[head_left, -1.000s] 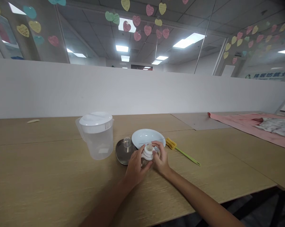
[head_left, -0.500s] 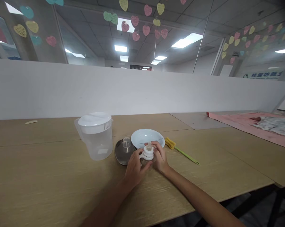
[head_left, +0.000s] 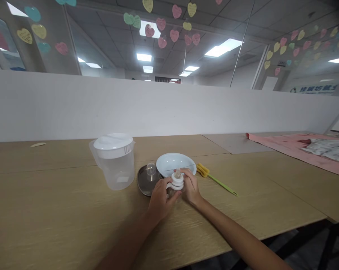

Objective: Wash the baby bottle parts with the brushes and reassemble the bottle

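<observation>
Between my two hands is a baby bottle (head_left: 177,182) with a white collar, a clear teat on top and a white side handle. My left hand (head_left: 160,198) is wrapped round its handle side and lower body. On the other side, my right hand (head_left: 191,186) has its fingers closed about the collar. Much of the bottle's body is hidden by the fingers. Just behind stands a white bowl (head_left: 172,157) with a thin wire across it. A clear dome cap (head_left: 151,169) sits on a grey metal tray (head_left: 142,187) left of the bowl.
A clear pitcher (head_left: 117,165) with a white lid stands at the left. Right of the bowl lies a yellow sponge brush (head_left: 218,183) with a green handle. A pink cloth (head_left: 284,148) with patterned fabric covers the far right. A low white wall (head_left: 158,112) bounds the table behind.
The right-hand fingers have shifted slightly around the collar, and the teat shows a little more upright. The bottle stays held in both hands; the other things have not moved.
</observation>
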`<action>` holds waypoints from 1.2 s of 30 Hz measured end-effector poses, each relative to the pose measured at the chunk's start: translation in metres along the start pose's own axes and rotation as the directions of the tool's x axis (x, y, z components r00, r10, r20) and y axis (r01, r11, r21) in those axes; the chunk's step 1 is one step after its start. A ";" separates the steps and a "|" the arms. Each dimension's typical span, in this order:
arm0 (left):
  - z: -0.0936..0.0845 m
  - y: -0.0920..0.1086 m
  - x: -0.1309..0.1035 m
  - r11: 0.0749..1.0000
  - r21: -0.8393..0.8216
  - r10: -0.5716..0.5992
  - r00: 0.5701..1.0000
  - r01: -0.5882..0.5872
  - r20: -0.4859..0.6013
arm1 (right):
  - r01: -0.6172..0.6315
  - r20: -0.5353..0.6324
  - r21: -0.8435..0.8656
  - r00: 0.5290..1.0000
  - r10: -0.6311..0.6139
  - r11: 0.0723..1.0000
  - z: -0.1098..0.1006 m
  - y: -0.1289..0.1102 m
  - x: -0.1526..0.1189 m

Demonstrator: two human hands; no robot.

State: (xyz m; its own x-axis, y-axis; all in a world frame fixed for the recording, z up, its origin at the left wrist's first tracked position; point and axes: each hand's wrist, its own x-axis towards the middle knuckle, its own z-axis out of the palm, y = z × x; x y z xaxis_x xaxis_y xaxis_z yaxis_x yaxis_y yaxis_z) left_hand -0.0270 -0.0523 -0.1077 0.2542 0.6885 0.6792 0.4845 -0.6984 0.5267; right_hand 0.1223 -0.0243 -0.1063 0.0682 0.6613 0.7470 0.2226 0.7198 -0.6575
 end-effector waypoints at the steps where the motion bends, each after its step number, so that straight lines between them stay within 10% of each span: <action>1: 0.000 0.000 0.000 1.000 0.012 0.009 1.000 -0.009 0.001 | -0.005 0.004 0.004 1.000 0.005 1.000 0.000 0.000 0.000; 23: -0.003 0.005 0.001 0.969 0.198 0.126 0.985 -0.147 0.115 | -0.105 -0.053 -0.044 0.993 0.103 0.993 -0.004 0.003 0.012; 36: -0.001 0.004 0.001 0.998 0.010 -0.059 0.994 0.058 0.087 | 0.265 -0.111 -0.240 0.948 -0.297 0.934 -0.012 -0.006 0.005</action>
State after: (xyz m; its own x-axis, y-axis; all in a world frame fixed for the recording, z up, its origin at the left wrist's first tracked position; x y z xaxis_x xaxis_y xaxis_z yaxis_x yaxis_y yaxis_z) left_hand -0.0258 -0.0548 -0.1039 0.2972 0.7428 0.6000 0.5068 -0.6553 0.5601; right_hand 0.1331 -0.0278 -0.0976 0.1068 0.3896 0.9148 0.4589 0.7969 -0.3929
